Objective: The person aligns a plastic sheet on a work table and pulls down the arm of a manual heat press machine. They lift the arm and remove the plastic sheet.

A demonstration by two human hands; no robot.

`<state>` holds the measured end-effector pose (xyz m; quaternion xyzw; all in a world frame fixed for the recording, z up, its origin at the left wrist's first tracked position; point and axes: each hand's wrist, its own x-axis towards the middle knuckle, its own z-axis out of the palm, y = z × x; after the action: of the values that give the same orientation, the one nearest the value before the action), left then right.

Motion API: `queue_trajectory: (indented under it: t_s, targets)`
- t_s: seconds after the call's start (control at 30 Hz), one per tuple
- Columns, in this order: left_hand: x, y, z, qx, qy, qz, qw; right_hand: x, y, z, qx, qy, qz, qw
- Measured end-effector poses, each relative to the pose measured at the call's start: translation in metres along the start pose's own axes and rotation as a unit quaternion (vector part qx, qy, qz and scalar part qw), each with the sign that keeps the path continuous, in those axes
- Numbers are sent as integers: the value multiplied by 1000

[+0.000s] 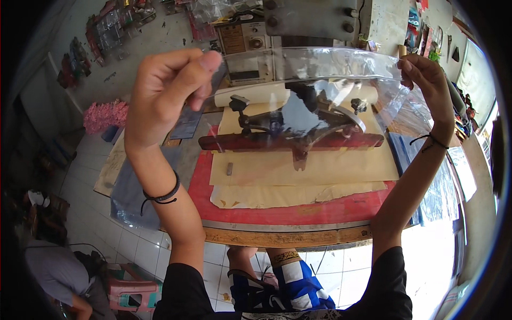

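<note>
A clear plastic sheet (330, 57) is stretched between my raised hands, above the table. My left hand (173, 96) is closed, thumb pressed to the fingers, at the sheet's left end. At the right end, my right hand (426, 80) pinches the sheet's edge. Behind and below the see-through sheet is a machine with a dark red-brown bar (240, 143) across its front and black knobs on both sides. Tan paper (341, 169) lies under the bar, over a red mat (200, 186). A small grey metal block (229, 169) rests on the paper.
Blue-tinted plastic sheets (133, 184) hang over the table's left side; more clear sheets (437, 197) lie at the right. A wooden edge (288, 236) fronts the table. Another person (58, 272) bends near a pink-and-green stool (130, 290) at lower left. A pink bundle (105, 116) sits beyond.
</note>
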<state>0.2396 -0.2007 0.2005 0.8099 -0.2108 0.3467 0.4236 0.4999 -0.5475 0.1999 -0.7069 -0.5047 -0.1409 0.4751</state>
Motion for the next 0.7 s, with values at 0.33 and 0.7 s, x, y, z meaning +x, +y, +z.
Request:
queue_trajectory:
  t_s: [0.33, 0.7]
  targets:
    - [2, 4, 7, -36, -44, -28, 998, 4, 9, 7, -3, 8, 13, 1000]
    - [-1, 1, -4, -133, -48, -94, 985, 1, 4, -3, -5, -37, 39, 999]
